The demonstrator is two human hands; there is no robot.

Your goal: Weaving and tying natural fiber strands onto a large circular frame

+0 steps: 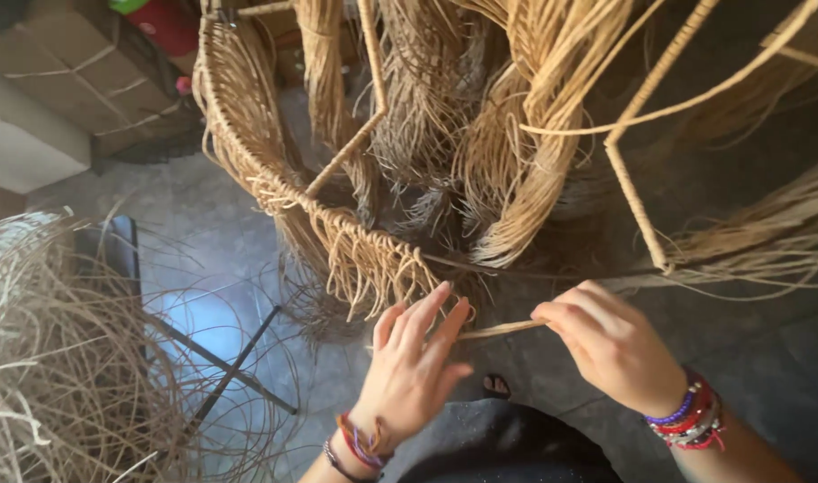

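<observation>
— Below the hanging woven frame [337, 224], what are the two hands doing?

— Right hand [610, 344] is pinched shut on a flat straw strand [503, 330], thumb and fingertips clamped at its end. Left hand [413, 362] is spread, fingers apart and straight, the fingertips lying against the same strand just under the frame's fringed edge. It grips nothing that I can see.

— And where does the strand run?

— Level between the hands, from the right pinch across to the left fingers, close beneath the knotted loops on the curved rim. Its far end is hidden behind the left fingers, so I cannot tell whether it is already threaded.

— How would you handle it well?

— Keep the strand taut and flat, I'd say, so it doesn't twist; the pinch should stay near the tip for control. The open left hand seems best used as a guide, steadying the strand against the rim. Pull too hard and dry fibre like this may split.

— Anything around to mind?

— Thick straw bundles [525, 134] hang behind the frame, a loose straw pile [60, 358] lies on the left, and a cardboard box [78, 63] sits on the floor beyond
</observation>
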